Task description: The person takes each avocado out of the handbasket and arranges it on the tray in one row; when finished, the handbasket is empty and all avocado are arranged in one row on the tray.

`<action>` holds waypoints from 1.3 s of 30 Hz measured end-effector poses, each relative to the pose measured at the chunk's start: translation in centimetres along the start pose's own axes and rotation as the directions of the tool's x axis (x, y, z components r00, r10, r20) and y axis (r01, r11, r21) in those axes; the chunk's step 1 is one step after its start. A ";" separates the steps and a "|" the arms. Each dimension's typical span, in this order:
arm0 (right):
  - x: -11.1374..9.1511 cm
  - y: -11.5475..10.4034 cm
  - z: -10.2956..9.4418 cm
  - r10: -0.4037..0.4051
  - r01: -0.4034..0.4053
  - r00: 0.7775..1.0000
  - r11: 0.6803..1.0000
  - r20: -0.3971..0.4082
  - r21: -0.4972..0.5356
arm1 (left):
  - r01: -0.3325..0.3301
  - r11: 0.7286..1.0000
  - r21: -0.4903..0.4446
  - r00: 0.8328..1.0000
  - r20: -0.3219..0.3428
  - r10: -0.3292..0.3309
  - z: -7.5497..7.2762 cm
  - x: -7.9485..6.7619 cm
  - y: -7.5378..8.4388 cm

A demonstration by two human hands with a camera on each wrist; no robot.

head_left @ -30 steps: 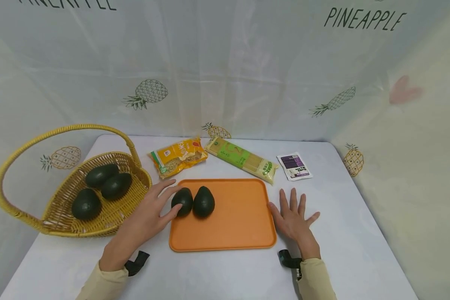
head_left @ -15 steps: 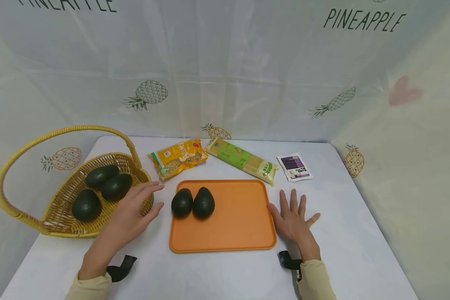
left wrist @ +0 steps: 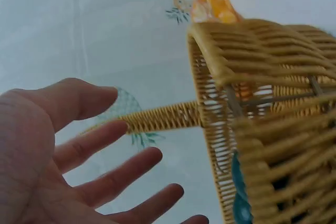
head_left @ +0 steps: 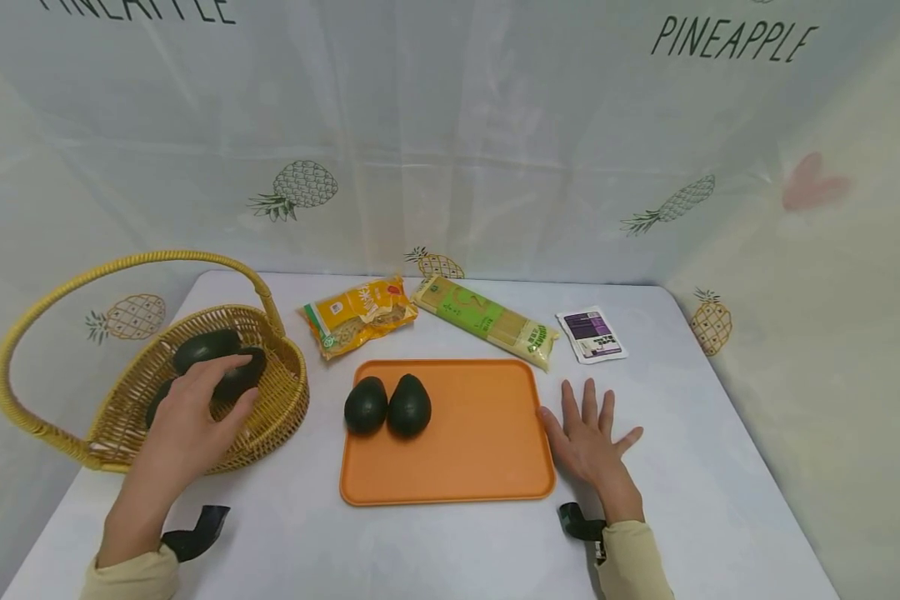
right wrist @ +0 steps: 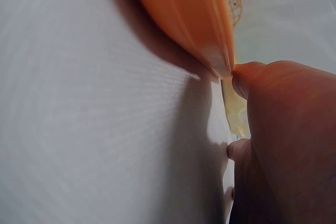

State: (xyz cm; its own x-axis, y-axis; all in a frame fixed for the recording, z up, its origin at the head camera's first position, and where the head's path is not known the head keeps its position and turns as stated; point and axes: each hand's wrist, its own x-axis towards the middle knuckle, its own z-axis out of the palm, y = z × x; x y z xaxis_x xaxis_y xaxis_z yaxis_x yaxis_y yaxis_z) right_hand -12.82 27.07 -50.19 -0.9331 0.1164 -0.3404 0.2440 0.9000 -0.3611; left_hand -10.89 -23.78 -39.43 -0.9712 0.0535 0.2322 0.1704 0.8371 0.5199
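Note:
In the head view my left hand (head_left: 191, 421) hovers over the yellow wicker basket (head_left: 285, 408), fingers spread and holding nothing. Beneath it lie several-looking dark green avocados, of which one avocado (head_left: 206, 348) shows at the back and another (head_left: 242, 377) beside my fingers; a third is mostly hidden by the hand. Two more avocados, one (head_left: 365, 406) and its neighbour (head_left: 409, 406), sit side by side on the left of the orange tray (head_left: 480, 450). My right hand (head_left: 588, 442) rests with fingers spread, its thumb touching the tray's right edge (right wrist: 223, 51).
Behind the tray lie an orange food packet (head_left: 360, 315), a long green-labelled noodle packet (head_left: 487, 319) and a small white-and-purple sachet (head_left: 592, 334). The basket's tall handle (head_left: 120, 262) arches up at the left. A printed curtain (head_left: 450, 125) hangs behind the table.
My left hand has left the avocado on the tray and moved left, over the basket. Both tray avocados stay in place, and the right hand has kept still at the tray.

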 end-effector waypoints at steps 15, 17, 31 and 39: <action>0.0 0.0 -0.1 0.003 -0.003 1.000 1.000 0.015 0.002 | 0.096 0.991 0.096 0.984 0.140 -0.109 -2.3 0.5 -4.4; -0.1 0.1 -0.1 0.005 -0.005 1.000 1.000 0.018 0.004 | 0.142 0.981 0.129 0.962 0.215 -0.168 -2.8 0.9 -5.0; 0.0 0.2 -0.5 0.015 -0.015 1.000 1.000 -0.007 0.001 | 0.142 0.977 0.157 0.922 0.337 -0.188 -1.9 1.9 -10.1; -0.2 -0.1 0.0 0.008 -0.008 1.000 1.000 -0.005 0.012 | 0.109 0.978 0.178 0.945 0.288 -0.158 -1.6 0.9 -11.4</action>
State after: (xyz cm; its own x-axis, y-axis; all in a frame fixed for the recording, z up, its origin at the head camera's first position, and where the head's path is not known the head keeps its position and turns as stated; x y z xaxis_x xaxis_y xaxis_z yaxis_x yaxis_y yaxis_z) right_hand -12.61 27.00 -50.08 -0.9323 0.1257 -0.3390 0.2546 0.8939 -0.3688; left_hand -13.40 -34.13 -43.80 -0.9922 0.0753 -0.0994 0.0312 0.9215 0.3870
